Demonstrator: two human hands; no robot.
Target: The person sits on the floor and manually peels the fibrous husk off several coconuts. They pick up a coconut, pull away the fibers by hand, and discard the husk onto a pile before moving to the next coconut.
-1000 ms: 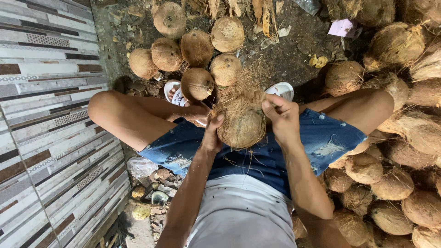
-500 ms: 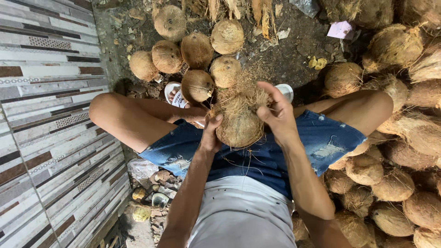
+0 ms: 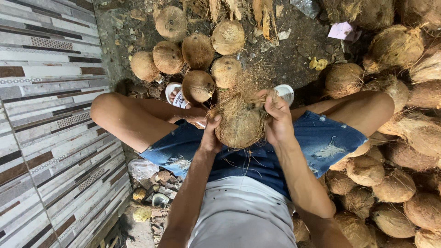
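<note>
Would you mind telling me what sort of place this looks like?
Probably an outdoor coconut-husking spot: bare dirt ground, a heap of husked coconuts on one side, and a tiled wall on the other.

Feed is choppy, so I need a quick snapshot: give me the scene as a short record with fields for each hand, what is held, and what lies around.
left hand: steadies the side of the held coconut
right hand: fingers pinch loose husk fibre at its top
held coconut: hairy, over the lap, between the knees
ahead: group of rounder coconuts on dirt ground
right side: pile of coconuts
left side: tiled wall
</note>
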